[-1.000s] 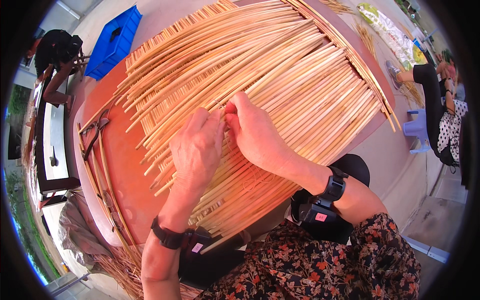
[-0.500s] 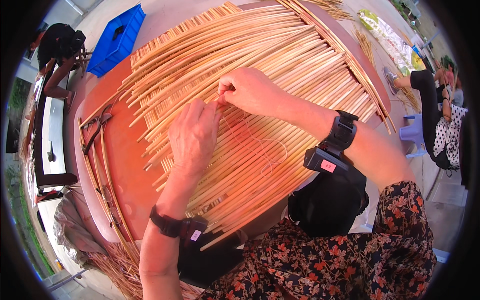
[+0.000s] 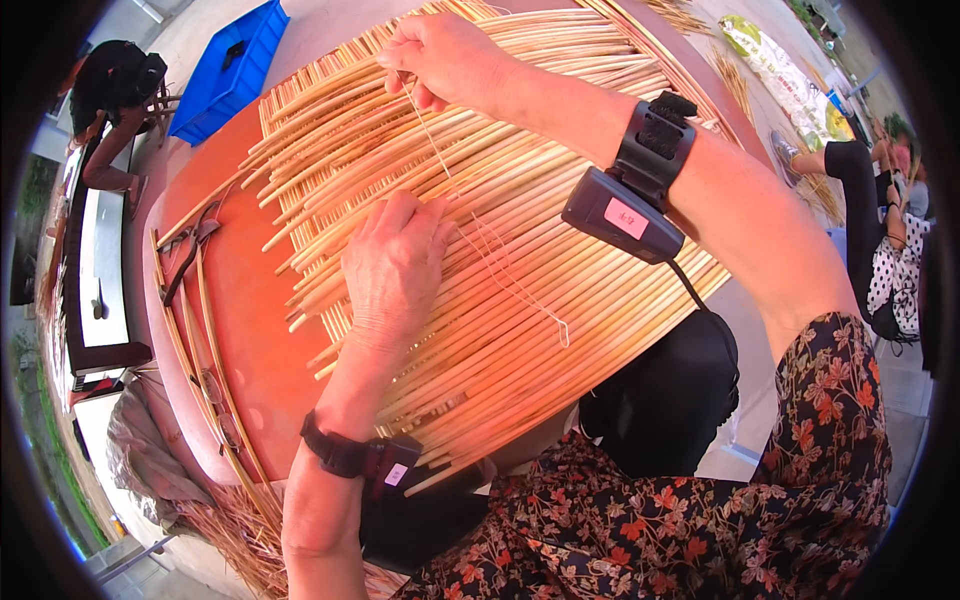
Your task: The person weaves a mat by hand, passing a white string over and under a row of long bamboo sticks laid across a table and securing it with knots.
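In the head view, the right hand point(image 3: 440, 65) has left its place beside the left hand point(image 3: 395, 260) and now hangs up toward the far side of the sticks point(image 3: 600, 240). The thread point(image 3: 431, 138), which lay in a loose tangle half a second ago, is drawn out in a nearly straight line from the right fingertips to just beside the left hand, with its remaining slack lying over the sticks as a narrow loop. For the work in hand this seems to mean that close fingering at one spot has given way to a long pull. The right grip is pinched together on the thread (whether a needle sits there too is too small to tell). The left hand rests on the sticks, much where it was, its fingers bent; whether its grip is clamped on anything cannot be told.

The sticks lie side by side over the middle and right of the bench point(image 3: 262, 310), their uneven left ends stopping partway across it. Beyond those ends a red stretch gives the left hand room sideways, as far as the pliers point(image 3: 195, 235) near the rounded left edge. The right forearm crosses above the sticks, and a cable point(image 3: 692, 287) hanging from its wrist box point(image 3: 622, 215) looks like the likeliest snag for the slack loop.
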The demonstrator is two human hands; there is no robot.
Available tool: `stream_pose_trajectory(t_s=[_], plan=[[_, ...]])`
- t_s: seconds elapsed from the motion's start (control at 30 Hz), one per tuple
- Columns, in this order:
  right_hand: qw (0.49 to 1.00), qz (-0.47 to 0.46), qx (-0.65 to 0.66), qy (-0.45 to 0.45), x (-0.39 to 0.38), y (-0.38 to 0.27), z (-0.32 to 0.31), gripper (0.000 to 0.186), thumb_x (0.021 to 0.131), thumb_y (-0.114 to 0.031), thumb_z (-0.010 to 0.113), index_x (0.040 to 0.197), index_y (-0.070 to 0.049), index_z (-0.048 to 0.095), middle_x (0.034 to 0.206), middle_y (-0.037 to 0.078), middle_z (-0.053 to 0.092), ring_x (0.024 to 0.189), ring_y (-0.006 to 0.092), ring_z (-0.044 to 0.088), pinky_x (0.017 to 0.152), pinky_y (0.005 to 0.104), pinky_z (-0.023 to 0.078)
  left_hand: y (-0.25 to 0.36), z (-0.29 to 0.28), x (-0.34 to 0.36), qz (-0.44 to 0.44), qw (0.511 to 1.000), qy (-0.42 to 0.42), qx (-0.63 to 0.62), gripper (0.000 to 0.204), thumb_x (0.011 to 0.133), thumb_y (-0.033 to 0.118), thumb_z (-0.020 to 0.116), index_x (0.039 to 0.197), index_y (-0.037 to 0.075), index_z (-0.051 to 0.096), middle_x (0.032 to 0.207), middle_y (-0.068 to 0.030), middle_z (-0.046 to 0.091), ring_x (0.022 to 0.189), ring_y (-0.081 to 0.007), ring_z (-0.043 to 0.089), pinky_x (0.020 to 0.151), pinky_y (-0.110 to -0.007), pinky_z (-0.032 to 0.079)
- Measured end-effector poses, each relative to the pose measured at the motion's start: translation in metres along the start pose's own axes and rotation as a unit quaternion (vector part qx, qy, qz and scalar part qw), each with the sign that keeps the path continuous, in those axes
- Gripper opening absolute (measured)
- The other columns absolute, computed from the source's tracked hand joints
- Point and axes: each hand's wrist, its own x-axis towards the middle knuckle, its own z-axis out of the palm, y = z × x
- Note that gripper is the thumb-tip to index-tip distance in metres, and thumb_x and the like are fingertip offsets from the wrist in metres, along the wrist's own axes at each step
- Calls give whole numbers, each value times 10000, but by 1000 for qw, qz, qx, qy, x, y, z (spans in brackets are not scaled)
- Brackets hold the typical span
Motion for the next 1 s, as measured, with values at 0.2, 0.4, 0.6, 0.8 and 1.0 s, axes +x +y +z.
stream_pose_trajectory(t_s=[0.2,0.4,0.6,0.8,1.0], plan=[[938,-96,-313,116,30,-34,-128,118,1031,-125,687,1036,-9,707,887,102,708,767,207,707,719,403,614,-9,3,-2,-21,999,-18,-40,281,872,144,869,1139,91,798,988,-42,685,938,-268,680,788,-402,579],[948,-198,35,247,35,-37,-234,52,1042,-54,672,1066,-18,645,883,91,660,734,233,681,697,384,605,-7,2,-4,-28,999,-36,-16,273,885,145,859,1145,89,798,981,-51,714,949,-281,683,792,-406,579],[953,-113,-183,-213,-50,2,-89,197,1003,-170,714,1098,-27,812,914,106,761,843,216,738,858,400,613,-3,1,-2,-34,999,-29,-27,241,932,148,827,1149,50,793,991,-102,718,934,-318,698,801,-426,569],[881,-165,-309,-318,-69,-9,-31,192,987,-148,738,1105,-10,799,982,95,738,951,279,706,890,398,570,1,-2,0,-29,999,-40,-15,228,955,135,811,1156,31,788,981,-122,710,928,-331,707,796,-425,561],[945,-40,-229,-229,-62,9,-26,188,1009,-180,710,964,-2,750,911,98,750,917,251,742,813,396,623,-1,-2,1,-20,999,-30,-23,222,956,123,807,1153,22,788,981,-128,710,922,-332,708,796,-421,564]])
